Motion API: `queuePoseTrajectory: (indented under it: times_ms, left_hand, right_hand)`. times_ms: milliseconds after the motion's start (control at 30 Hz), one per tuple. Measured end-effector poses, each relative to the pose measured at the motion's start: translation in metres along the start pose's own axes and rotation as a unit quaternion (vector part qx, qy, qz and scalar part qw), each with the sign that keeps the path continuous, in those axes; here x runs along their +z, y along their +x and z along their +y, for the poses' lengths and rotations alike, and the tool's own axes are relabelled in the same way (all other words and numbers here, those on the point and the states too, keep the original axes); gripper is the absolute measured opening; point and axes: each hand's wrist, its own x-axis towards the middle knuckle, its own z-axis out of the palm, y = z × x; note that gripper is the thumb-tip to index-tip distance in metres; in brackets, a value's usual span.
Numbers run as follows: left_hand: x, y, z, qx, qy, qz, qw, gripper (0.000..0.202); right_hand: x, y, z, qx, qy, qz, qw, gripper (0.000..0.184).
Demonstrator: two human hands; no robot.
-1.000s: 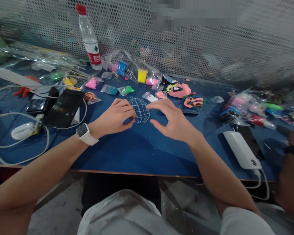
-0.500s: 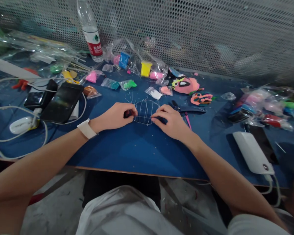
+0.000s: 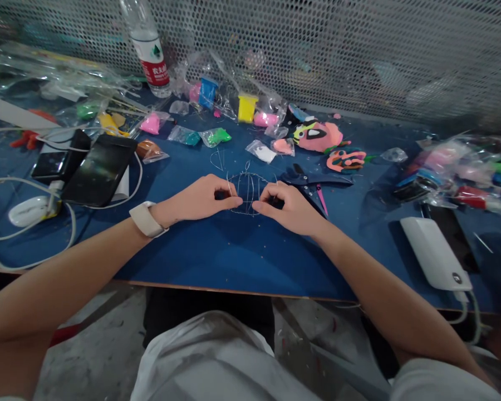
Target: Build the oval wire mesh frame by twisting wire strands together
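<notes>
A small cage-like frame of thin silvery wire (image 3: 247, 192) sits at the middle of the blue table, between my two hands. My left hand (image 3: 209, 197) pinches its left side with thumb and fingers. On the right side, my right hand (image 3: 287, 205) grips the wire between thumb and curled fingertips. A wire loop stands up at the top of the frame, and loose wire ends curl out at its upper left. Just beyond my right hand lie dark-handled pliers (image 3: 317, 179) and a thin pink strip (image 3: 322, 200).
Bagged clay pieces, a yellow tub (image 3: 247, 108) and a water bottle (image 3: 150, 61) line the back by the perforated metal panel (image 3: 338, 50). Phones (image 3: 102, 170) and white cables lie left. A white power bank (image 3: 434, 253) and a plastic-wrapped pile (image 3: 451, 172) are on the right.
The wire frame has tilted, so its top loop now shows. My left thumb has moved inward over its left side, and my right fingers have curled more. The view has shifted slightly.
</notes>
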Motion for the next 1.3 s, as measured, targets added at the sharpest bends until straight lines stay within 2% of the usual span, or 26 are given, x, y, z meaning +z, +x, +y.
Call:
queuePoseTrajectory:
  times_ms: [133,267,400,567,667,767,933,1100,1300]
  left_hand:
    - [0.005,0.0,0.0,-0.002,0.024,0.019,1.0,0.037]
    - [0.008,-0.001,0.0,-0.009,0.042,0.036,0.998,0.042]
    - [0.007,-0.003,0.001,-0.009,0.041,0.025,0.999,0.032]
    - [0.007,-0.006,0.0,0.018,0.076,0.043,0.996,0.022]
    - [0.013,-0.007,0.001,-0.005,0.091,0.105,0.99,0.018]
    - [0.02,-0.005,0.003,-0.023,0.111,0.146,0.983,0.03]
    - [0.026,-0.002,0.002,-0.03,0.147,0.146,0.978,0.052]
    - [0.029,-0.002,-0.003,0.01,0.19,0.159,0.969,0.057]
    - [0.028,-0.003,0.0,0.014,0.202,0.153,0.967,0.061]
  right_hand:
    - [0.006,0.0,-0.001,-0.028,-0.017,0.011,0.999,0.051]
    - [0.009,-0.003,-0.002,-0.055,-0.063,0.04,0.996,0.03]
    - [-0.002,-0.006,0.003,-0.103,-0.118,0.042,0.987,0.013]
    - [-0.017,-0.007,0.013,-0.145,-0.164,0.011,0.976,0.014]
    - [-0.016,-0.007,0.014,-0.146,-0.174,0.011,0.974,0.015]
    - [-0.01,-0.008,0.014,-0.142,-0.18,0.028,0.973,0.018]
    - [-0.002,-0.008,0.01,-0.128,-0.176,0.034,0.976,0.014]
    - [0.005,-0.01,0.003,-0.111,-0.173,0.051,0.977,0.016]
    - [-0.003,-0.012,-0.003,-0.104,-0.174,0.004,0.979,0.021]
